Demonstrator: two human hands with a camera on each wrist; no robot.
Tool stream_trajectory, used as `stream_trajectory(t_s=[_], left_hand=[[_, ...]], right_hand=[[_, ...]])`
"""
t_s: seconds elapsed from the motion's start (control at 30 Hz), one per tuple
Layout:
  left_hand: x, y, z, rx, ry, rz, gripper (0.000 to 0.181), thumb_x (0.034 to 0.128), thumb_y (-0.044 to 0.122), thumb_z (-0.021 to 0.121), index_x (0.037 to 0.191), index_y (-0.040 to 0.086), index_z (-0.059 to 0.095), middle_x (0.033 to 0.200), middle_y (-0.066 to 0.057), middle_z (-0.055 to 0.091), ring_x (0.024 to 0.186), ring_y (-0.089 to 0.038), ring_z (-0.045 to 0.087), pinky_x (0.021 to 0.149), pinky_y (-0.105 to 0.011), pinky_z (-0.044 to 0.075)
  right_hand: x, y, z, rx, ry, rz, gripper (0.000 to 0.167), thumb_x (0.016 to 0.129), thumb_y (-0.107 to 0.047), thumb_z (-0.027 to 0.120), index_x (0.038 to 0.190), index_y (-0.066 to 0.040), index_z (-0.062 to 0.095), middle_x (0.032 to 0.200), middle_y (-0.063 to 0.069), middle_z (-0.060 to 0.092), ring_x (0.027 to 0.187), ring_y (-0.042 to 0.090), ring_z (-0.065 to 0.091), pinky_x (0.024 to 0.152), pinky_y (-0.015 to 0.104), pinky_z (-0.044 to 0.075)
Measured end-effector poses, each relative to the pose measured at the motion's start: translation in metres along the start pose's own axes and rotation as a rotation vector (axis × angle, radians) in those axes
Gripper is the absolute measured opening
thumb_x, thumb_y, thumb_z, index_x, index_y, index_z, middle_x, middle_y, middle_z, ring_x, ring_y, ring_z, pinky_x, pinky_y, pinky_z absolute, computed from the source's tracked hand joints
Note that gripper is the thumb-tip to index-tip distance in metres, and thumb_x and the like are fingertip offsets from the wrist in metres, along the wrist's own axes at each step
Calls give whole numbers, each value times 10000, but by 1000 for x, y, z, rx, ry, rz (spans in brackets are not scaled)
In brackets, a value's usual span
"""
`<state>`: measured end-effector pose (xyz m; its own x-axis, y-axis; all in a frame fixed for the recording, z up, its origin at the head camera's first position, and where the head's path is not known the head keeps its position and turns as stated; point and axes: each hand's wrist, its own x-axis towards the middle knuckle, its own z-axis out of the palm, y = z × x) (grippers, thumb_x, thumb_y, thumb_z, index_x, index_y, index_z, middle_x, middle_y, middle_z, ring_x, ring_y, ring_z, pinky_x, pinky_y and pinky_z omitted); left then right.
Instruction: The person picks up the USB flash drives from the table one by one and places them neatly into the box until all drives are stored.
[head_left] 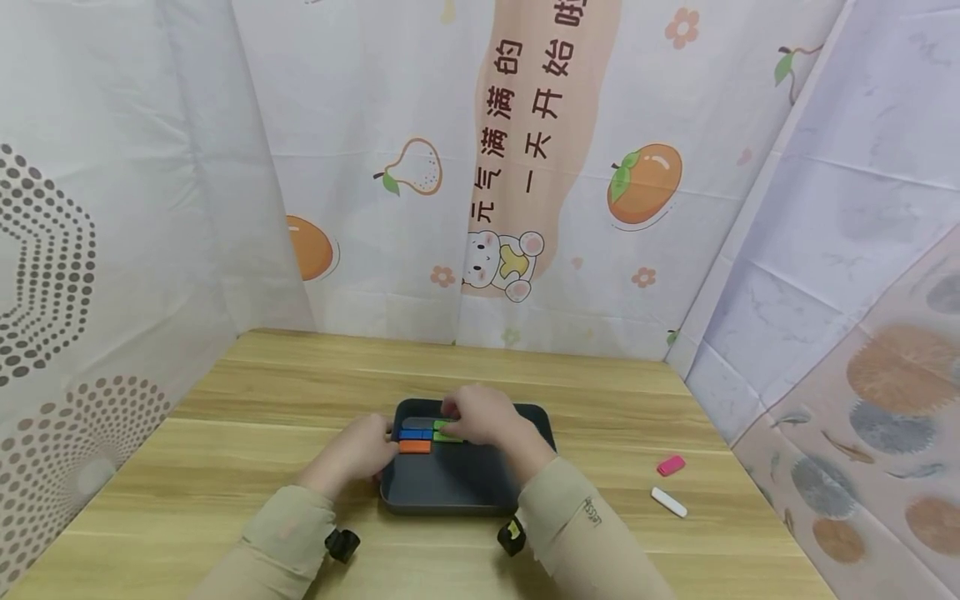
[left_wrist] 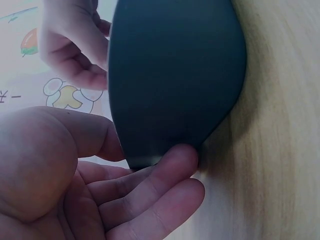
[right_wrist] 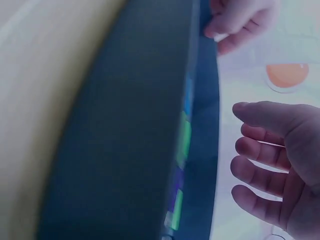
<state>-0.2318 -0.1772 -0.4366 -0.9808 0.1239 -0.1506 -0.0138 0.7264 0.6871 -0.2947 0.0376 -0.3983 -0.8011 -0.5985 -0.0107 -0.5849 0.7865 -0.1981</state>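
Observation:
A dark grey rectangular tray (head_left: 457, 487) lies on the wooden table. Along its far left part sit small flat rectangular pieces: an orange piece (head_left: 415, 447), blue pieces (head_left: 412, 434), a grey piece (head_left: 420, 423) and green pieces (head_left: 447, 437). My left hand (head_left: 363, 450) grips the tray's left wall, thumb at the rim and fingers against the outside in the left wrist view. Over the green pieces hovers my right hand (head_left: 483, 414); the right wrist view shows its fingers spread and slightly bent, with nothing between them. A purple piece (right_wrist: 176, 187) shows beside the green ones there.
On the table to the right of the tray lie a pink piece (head_left: 671, 465) and a white stick-like piece (head_left: 669, 502). Printed curtains (head_left: 360, 250) stand behind the table and at both sides.

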Motion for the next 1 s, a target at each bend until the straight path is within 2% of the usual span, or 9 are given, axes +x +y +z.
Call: stream_trajectory(t_s=[0.13, 0.33, 0.47, 0.6, 0.77, 1.0], left_hand=[[0, 0, 1, -7, -5, -8, 331, 968, 70, 593, 1274, -38, 661, 763, -80, 657, 524, -188, 593, 479, -308, 497], [0, 1, 1, 1, -3, -9, 385, 974, 89, 596, 1328, -61, 621, 672, -92, 628, 492, -185, 570, 461, -304, 495], [1, 1, 1, -1, 4, -6, 361, 968, 72, 601, 1304, -55, 640, 772, -93, 662, 511, -186, 599, 470, -307, 514], [2, 0, 1, -6, 2, -9, 339, 962, 58, 599, 1279, -48, 656, 835, -98, 674, 519, -187, 612, 467, -307, 511], [2, -2, 2, -1, 7, -4, 307, 954, 60, 600, 1234, -38, 677, 783, -82, 655, 523, -189, 612, 477, -316, 516], [3, -4, 3, 0, 10, 1, 297, 940, 55, 595, 1209, -33, 686, 730, -78, 640, 531, -190, 613, 487, -323, 518]], right_hand=[[-8, 9, -13, 45, 18, -9, 280, 923, -356, 742, 1147, -187, 746, 940, -100, 669, 828, 97, 611, 743, 366, 541], [-18, 27, -29, 135, 61, -31, 348, 930, -306, 749, 1214, -107, 717, 1139, 46, 708, 1017, 200, 663, 866, 413, 555], [-27, 38, -36, 168, 121, -28, 341, 922, -288, 761, 1194, -86, 721, 1176, 102, 706, 1039, 252, 671, 870, 421, 557], [-35, 50, -42, 212, 159, -3, 333, 911, -272, 775, 1181, -84, 722, 1181, 94, 704, 1071, 278, 657, 900, 438, 547], [-45, 67, -50, 212, 200, 10, 407, 900, -283, 785, 1234, -66, 704, 1236, 72, 684, 1187, 297, 614, 999, 465, 504], [-61, 91, -59, 181, 271, 24, 574, 874, -311, 805, 1362, -64, 627, 1372, 116, 612, 1315, 344, 527, 1089, 522, 424]])
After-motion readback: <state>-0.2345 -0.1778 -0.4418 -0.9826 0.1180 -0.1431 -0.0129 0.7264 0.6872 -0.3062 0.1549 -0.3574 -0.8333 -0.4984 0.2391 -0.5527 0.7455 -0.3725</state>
